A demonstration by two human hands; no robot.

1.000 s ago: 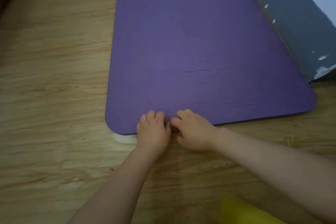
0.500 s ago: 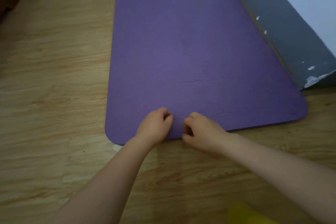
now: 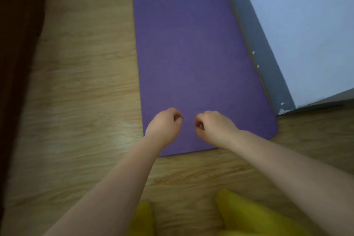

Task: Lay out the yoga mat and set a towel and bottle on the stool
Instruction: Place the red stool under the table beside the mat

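A purple yoga mat lies unrolled and flat on the wooden floor, running away from me along the wall. Its near end with rounded corners is just in front of me. My left hand and my right hand hover side by side over the mat's near end. Both have their fingers curled in with the thumb against them, and I see nothing held. No towel, bottle or stool is in view.
A grey skirting board and a pale wall border the mat's right side. A dark piece of furniture lines the left edge. Blurred yellow shapes sit at the bottom, close to me.
Both hands left the mat's near edge, where their fingers rested, curled up and moved forward over the mat. The view has tilted up and back, showing more of the mat and wall.
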